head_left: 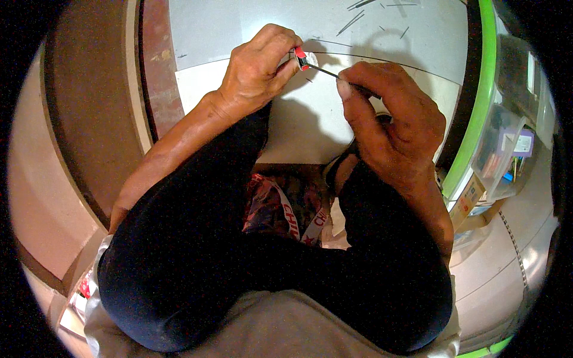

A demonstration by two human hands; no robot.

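In the head view, two bare hands work at one small red, black and white piece (pixel 300 53) with one thin dark rod (pixel 324 71).
The piece sits at the fingertips of the left hand (pixel 255 62), which is closed in a pinch on it; the right hand (pixel 401 113), to the right of the piece, grips the slim, straight, smooth-looking rod between thumb and fingers, its tip meeting the piece, though whether inside or only against it I cannot tell. Beyond the piece, at least six thin dark slivers (pixel 350 24) lie loose on a smooth, flat, pale grey board (pixel 209 33). Nearer the person than the piece are two legs in matte black cloth (pixel 179 238); well to its right stands one clear plastic bin with a curved green rim (pixel 482 89).
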